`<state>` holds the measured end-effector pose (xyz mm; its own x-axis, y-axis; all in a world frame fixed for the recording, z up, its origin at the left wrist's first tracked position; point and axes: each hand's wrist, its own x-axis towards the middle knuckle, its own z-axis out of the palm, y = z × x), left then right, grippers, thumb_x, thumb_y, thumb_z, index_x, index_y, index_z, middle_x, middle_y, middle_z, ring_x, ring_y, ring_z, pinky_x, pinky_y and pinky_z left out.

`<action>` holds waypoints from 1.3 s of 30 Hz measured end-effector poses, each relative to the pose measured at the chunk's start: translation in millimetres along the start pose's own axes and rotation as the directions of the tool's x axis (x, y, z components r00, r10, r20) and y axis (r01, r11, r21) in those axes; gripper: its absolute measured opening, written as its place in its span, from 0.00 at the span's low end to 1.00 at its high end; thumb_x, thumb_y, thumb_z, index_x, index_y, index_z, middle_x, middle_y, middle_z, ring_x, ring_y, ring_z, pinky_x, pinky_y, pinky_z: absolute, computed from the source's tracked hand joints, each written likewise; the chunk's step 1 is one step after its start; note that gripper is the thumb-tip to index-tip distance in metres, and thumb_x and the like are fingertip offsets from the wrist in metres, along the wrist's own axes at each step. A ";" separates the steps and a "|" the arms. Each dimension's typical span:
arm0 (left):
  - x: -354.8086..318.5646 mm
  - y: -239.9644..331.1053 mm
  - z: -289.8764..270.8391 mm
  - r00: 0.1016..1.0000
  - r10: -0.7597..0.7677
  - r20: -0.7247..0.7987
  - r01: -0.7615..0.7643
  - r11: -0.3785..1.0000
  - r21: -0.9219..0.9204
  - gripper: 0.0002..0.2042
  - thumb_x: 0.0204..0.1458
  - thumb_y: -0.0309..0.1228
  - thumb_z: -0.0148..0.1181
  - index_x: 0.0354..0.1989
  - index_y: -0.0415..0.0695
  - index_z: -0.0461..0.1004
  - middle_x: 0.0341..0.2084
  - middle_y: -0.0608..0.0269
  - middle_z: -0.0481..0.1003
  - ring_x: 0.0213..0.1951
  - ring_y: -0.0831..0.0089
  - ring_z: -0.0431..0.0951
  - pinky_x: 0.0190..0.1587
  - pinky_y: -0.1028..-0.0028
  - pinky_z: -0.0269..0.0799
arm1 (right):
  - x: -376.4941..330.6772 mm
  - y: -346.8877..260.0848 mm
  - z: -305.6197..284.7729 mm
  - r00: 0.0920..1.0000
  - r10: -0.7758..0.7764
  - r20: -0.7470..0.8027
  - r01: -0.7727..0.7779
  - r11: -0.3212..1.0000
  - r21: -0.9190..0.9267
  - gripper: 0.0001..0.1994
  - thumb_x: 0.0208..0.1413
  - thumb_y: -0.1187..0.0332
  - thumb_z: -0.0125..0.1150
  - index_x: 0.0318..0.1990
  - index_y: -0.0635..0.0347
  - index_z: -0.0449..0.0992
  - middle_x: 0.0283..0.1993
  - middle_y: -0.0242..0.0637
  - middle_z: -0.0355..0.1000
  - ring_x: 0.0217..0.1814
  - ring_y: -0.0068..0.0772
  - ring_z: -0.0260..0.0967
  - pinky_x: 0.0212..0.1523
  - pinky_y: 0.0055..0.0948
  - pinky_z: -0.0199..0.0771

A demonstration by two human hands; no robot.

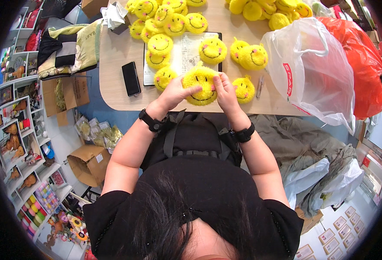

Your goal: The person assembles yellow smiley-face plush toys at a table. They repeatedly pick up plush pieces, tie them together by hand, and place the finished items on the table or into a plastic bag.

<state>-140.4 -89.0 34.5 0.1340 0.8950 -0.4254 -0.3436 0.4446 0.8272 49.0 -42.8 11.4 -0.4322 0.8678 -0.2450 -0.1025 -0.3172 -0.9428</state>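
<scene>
Between my two hands, over the front edge of the table, is a fluffy yellow smiley plush (198, 96) with its face turned up. My left hand (175, 92) grips its left side, thumb lying across the front. On the other side my right hand (226, 92) pinches the edge near the cheek, thumb on the face. Close by lie more smiley plushes: one (165, 78) beside my left hand, another (244, 89) just right of my right hand, and one (213, 50) on the open notebook (184, 47) behind.
A black phone (131, 79) lies left of the notebook. Right of the plushes are small scissors or snips (259, 86). Plush heaps (158, 17) fill the far side. A white plastic bag (307, 73) and a red bag (359, 65) bulge over the table's right end.
</scene>
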 end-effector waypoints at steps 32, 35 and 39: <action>-31.7 23.8 -10.9 0.983 0.180 -0.039 -0.144 0.881 0.450 0.11 0.56 0.33 0.65 0.38 0.37 0.74 0.30 0.72 0.72 0.34 0.85 0.68 0.37 0.79 0.67 | -3.5 -62.8 20.5 0.962 0.179 0.206 -0.150 0.977 -0.150 0.12 0.55 0.66 0.69 0.40 0.64 0.77 0.32 0.26 0.74 0.28 0.14 0.68 0.30 0.17 0.71; -45.1 39.4 -3.4 0.936 0.352 0.026 -0.315 0.799 0.512 0.10 0.56 0.31 0.65 0.36 0.36 0.74 0.29 0.68 0.73 0.34 0.81 0.69 0.37 0.77 0.68 | -11.7 -77.5 18.2 0.952 0.213 0.219 -0.206 0.977 -0.053 0.10 0.57 0.67 0.67 0.40 0.63 0.77 0.33 0.26 0.73 0.30 0.14 0.69 0.32 0.17 0.71; -56.0 56.6 10.9 0.868 0.491 0.072 -0.441 0.695 0.568 0.09 0.55 0.30 0.64 0.32 0.37 0.75 0.22 0.59 0.72 0.26 0.75 0.70 0.32 0.73 0.68 | -20.4 -91.7 20.3 0.947 0.218 0.236 -0.231 0.972 0.028 0.08 0.58 0.67 0.66 0.38 0.63 0.77 0.33 0.25 0.72 0.30 0.14 0.67 0.31 0.17 0.69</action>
<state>-157.2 -113.6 109.2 0.0148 0.9979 0.0637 0.2304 -0.0654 0.9709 49.1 -39.2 107.5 -0.6429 0.6624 -0.3845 -0.0251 -0.5199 -0.8538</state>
